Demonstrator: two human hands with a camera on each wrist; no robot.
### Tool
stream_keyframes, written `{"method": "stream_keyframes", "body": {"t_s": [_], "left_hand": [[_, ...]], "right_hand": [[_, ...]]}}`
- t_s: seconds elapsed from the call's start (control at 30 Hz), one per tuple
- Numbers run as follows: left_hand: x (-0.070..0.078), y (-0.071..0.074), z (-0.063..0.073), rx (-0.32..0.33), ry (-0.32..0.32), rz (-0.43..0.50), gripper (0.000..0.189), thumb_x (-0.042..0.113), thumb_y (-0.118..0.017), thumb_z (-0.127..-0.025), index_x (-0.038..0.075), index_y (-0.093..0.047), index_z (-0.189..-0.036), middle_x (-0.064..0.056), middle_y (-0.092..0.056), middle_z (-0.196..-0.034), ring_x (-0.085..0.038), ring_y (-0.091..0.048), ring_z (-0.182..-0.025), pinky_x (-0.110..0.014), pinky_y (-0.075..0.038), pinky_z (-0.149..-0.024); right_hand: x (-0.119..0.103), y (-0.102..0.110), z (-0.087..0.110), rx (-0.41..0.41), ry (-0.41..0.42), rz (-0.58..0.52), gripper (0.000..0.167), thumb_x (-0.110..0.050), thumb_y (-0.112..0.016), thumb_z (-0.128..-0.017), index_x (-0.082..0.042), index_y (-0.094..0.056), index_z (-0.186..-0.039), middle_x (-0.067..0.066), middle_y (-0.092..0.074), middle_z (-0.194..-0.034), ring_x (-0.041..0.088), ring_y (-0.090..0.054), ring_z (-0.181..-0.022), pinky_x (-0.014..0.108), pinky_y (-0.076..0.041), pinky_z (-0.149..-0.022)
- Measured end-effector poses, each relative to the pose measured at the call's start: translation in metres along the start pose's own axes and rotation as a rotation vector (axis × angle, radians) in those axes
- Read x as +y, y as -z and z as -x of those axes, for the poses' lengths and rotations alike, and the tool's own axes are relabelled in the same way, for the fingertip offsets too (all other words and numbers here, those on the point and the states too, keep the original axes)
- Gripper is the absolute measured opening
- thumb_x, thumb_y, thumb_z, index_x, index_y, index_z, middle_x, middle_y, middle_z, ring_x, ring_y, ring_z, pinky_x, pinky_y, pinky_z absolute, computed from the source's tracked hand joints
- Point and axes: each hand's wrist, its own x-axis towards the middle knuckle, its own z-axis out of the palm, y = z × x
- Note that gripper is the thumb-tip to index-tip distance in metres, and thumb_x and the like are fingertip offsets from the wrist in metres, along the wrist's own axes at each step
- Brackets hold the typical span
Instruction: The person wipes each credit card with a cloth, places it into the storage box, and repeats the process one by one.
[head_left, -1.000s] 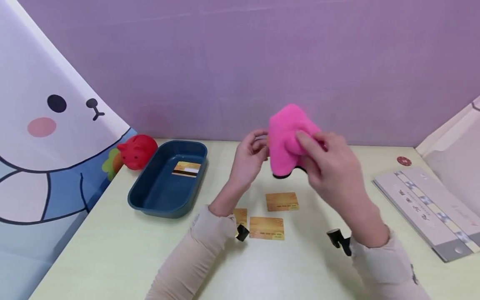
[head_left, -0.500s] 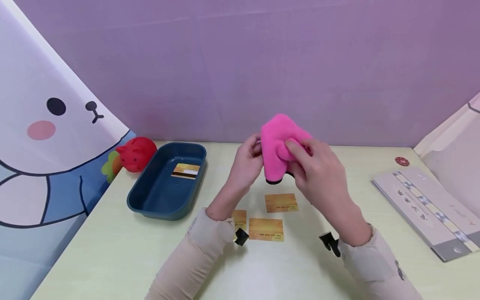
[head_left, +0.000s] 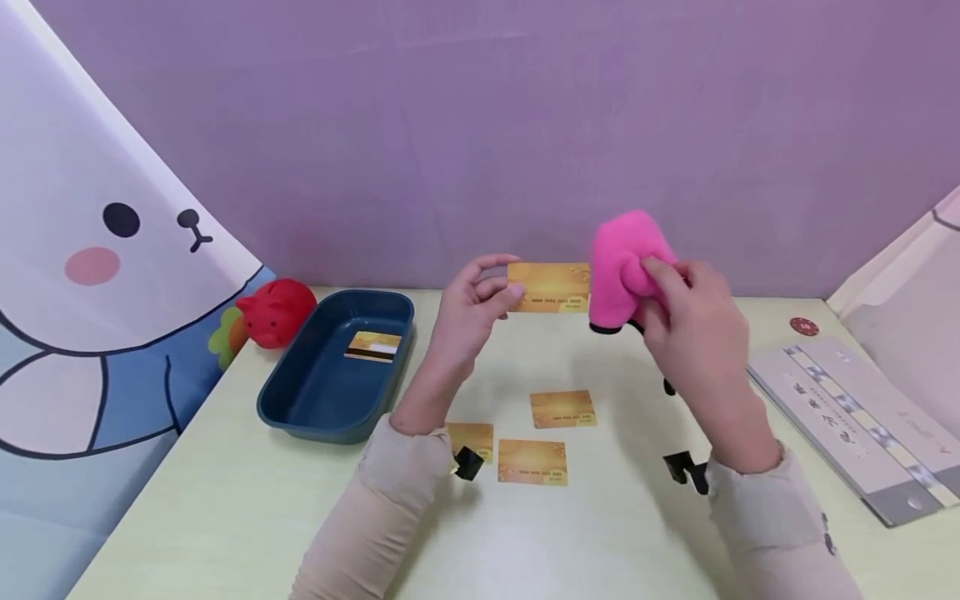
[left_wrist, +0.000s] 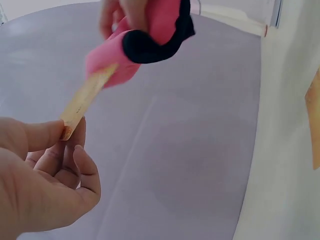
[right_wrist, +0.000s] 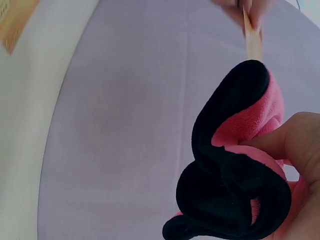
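My left hand (head_left: pixel 468 317) pinches one short end of a gold bank card (head_left: pixel 551 287) between thumb and fingers, up off the table. Opposite it, my right hand (head_left: pixel 693 325) grips a bunched pink cloth (head_left: pixel 618 267) with black edging. In the head view the cloth stands just right of the card's free end; whether they touch I cannot tell. From the right wrist view, the black edging (right_wrist: pixel 227 95) curls in folds, and the thumb presses into the pink fabric. Below the hands lie a gold card (head_left: pixel 562 408), another gold card (head_left: pixel 532 462) and one partly hidden card (head_left: pixel 476 437).
A blue tray (head_left: pixel 273 400) on the left holds another card (head_left: pixel 372 346). Beside it sit a red piggy bank (head_left: pixel 279 312) and a carrot-shaped thing (head_left: pixel 227 337). To the right are a grey box (head_left: pixel 855 425) with printed characters and a red chip (head_left: pixel 804 326).
The right hand first brought the pink cloth left, over the card, then drew it back to the right. The card in the left hand is now in plain sight.
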Motion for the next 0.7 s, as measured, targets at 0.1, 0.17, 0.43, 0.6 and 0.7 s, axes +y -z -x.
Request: {"method": "stream_keyframes", "body": {"t_s": [0.1, 0.17, 0.43, 0.6, 0.7], "left_hand": [[0.001, 0.002, -0.001, 0.031, 0.001, 0.001, 0.035, 0.007, -0.067, -0.095, 0.013, -0.061, -0.13, 0.009, -0.069, -0.081, -0.012, -0.06, -0.076, -0.025, -0.047, -0.07], [-0.001, 0.002, -0.002, 0.04, -0.011, 0.0, 0.036, 0.006, -0.067, -0.095, 0.011, -0.061, -0.13, 0.008, -0.069, -0.08, -0.012, -0.061, -0.075, -0.025, -0.047, -0.07], [-0.015, -0.016, 0.0, 0.022, -0.046, -0.023, 0.031, 0.001, -0.064, -0.096, 0.006, -0.063, -0.126, -0.018, -0.074, -0.092, -0.011, -0.066, -0.078, -0.023, -0.05, -0.072], [-0.018, -0.029, 0.009, 0.008, -0.083, -0.059, 0.029, -0.006, -0.058, -0.094, -0.001, -0.062, -0.123, -0.02, -0.07, -0.095, -0.008, -0.06, -0.08, -0.022, -0.051, -0.073], [-0.02, -0.033, 0.013, 0.005, -0.132, -0.077, 0.022, -0.006, -0.058, -0.093, -0.004, -0.063, -0.115, -0.017, -0.062, -0.089, -0.011, -0.053, -0.079, -0.024, -0.047, -0.074]], "right_hand": [[0.005, 0.005, -0.003, 0.015, -0.057, 0.002, 0.033, -0.01, -0.061, -0.092, -0.01, -0.069, -0.124, 0.026, -0.062, -0.106, 0.043, -0.057, -0.097, 0.064, -0.046, -0.06], [0.003, 0.008, -0.003, 0.026, -0.076, -0.01, 0.034, -0.011, -0.061, -0.093, -0.012, -0.069, -0.126, 0.025, -0.062, -0.106, 0.042, -0.057, -0.098, 0.064, -0.045, -0.061], [-0.032, 0.008, 0.005, 0.06, 0.158, -0.133, 0.034, -0.014, -0.074, -0.09, -0.006, -0.071, -0.122, 0.028, -0.064, -0.103, 0.042, -0.059, -0.092, 0.058, -0.054, -0.066], [-0.051, -0.003, 0.013, 0.048, 0.303, -0.148, 0.031, -0.014, -0.077, -0.087, -0.008, -0.072, -0.118, 0.024, -0.065, -0.101, 0.04, -0.06, -0.086, 0.051, -0.056, -0.064], [-0.054, -0.009, 0.016, 0.046, 0.318, -0.158, 0.031, -0.007, -0.075, -0.085, -0.009, -0.072, -0.116, 0.02, -0.064, -0.099, 0.038, -0.06, -0.082, 0.048, -0.055, -0.06]]}}
